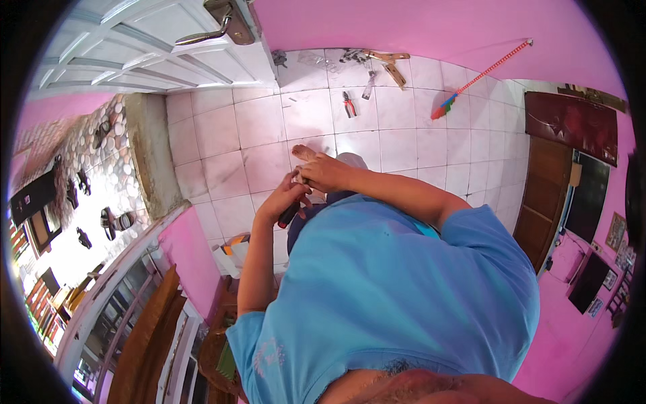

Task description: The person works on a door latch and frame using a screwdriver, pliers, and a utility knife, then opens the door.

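My left hand [285, 198] is closed around a screwdriver-like tool with a black-and-red handle [289, 214]; its other end is hidden by the fingers. Just beyond it, my right hand [324, 172] meets the left fingertips with its own fingers bent together. Whatever small thing may be between them is too small to make out. A bare foot [304, 153] shows right past the hands on the tiles. Farther off on the floor lie pliers [348, 106] with red handles, and beside them a small clear packet [369, 85].
A white panelled door [155, 44] with a metal lever handle [219, 30] stands at the far left. Wooden pieces [391, 67] and dark debris [353, 56] lie by the pink wall. A colourful broom [464, 89] leans at the right. Sandals [108, 222] sit beyond the threshold.
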Available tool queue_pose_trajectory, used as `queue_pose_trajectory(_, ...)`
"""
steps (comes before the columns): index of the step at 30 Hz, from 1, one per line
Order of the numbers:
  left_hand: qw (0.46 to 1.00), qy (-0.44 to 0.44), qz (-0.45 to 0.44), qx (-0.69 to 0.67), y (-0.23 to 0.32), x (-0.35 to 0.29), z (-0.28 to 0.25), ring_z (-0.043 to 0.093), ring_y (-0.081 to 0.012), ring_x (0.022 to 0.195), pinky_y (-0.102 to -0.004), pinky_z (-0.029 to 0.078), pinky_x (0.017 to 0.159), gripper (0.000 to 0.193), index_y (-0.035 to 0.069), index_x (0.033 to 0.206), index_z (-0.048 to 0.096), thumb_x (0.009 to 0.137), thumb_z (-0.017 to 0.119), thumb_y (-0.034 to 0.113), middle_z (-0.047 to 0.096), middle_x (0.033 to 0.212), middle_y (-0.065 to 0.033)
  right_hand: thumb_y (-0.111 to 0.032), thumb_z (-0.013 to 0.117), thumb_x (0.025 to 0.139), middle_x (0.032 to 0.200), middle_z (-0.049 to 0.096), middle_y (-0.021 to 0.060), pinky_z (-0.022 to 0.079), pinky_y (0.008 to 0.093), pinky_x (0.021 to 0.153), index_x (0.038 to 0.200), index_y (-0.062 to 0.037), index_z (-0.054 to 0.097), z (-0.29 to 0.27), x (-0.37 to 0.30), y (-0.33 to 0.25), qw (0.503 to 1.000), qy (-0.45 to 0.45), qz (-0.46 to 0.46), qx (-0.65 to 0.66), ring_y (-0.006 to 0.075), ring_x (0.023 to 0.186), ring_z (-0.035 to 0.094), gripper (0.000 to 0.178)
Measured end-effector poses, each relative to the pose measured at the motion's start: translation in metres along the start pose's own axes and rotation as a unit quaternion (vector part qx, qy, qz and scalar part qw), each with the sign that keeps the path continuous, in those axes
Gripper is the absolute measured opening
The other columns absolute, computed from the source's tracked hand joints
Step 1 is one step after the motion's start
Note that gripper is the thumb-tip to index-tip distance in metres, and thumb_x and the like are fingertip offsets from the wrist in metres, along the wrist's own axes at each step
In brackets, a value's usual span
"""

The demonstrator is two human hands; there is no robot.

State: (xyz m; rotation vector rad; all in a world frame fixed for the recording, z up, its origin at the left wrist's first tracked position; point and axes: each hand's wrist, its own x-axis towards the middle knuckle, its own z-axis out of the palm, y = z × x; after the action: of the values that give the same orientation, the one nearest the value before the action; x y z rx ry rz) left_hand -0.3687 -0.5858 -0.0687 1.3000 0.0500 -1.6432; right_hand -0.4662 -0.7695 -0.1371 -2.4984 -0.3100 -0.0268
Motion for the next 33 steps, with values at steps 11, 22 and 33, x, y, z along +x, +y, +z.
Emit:
queue_pose_trajectory(11, 0.913, 0.352, -0.001, 0.205, -0.185, 0.073, -0.066, 0.066, -0.0211, 0.047, -0.0336, 0.054, 0.052, 0.045, -0.003, 0.092, 0.067, 0.102, 0.052, 0.039, 0.065, 0.06, -0.0108, -0.029, 0.051, 0.097, 0.087, 0.07, 0.0201, 0.052, 0.0541, 0.077, 0.108, -0.0027, 0.057, 0.038, -0.141, 0.127, 0.896, -0.158, 0.412, 0.059, 0.0404, 0.087, 0.068, 0.029)
queue_pose_trajectory(22, 0.816, 0.413, -0.133, 0.382, -0.317, 0.207, 0.0, 0.052, -0.05, 0.126, -0.0498, 0.042, 0.107, 0.077, -0.007, 0.146, 0.041, 0.099, 0.05, 0.053, 0.047, 0.14, -0.036, -0.033, 0.056, 0.096, 0.11, 0.062, 0.0281, 0.052, 0.0547, 0.088, 0.115, -0.0046, 0.054, 0.134, -0.206, 0.438, 0.77, -0.067, 0.634, 0.039, 0.0454, 0.103, 0.065, 0.034)
queue_pose_trajectory(33, 0.74, 0.505, -0.22, 0.386, -0.246, 0.267, 0.033, 0.051, -0.0456, 0.126, -0.0483, 0.043, 0.105, 0.066, -0.005, 0.14, 0.045, 0.095, 0.061, 0.041, 0.05, 0.136, -0.0284, -0.018, 0.057, 0.092, 0.108, 0.059, 0.019, 0.052, 0.0528, 0.081, 0.112, -0.0059, 0.053, 0.272, -0.219, 0.676, 0.834, 0.085, 0.544, -0.048, 0.0416, 0.099, 0.063, 0.023)
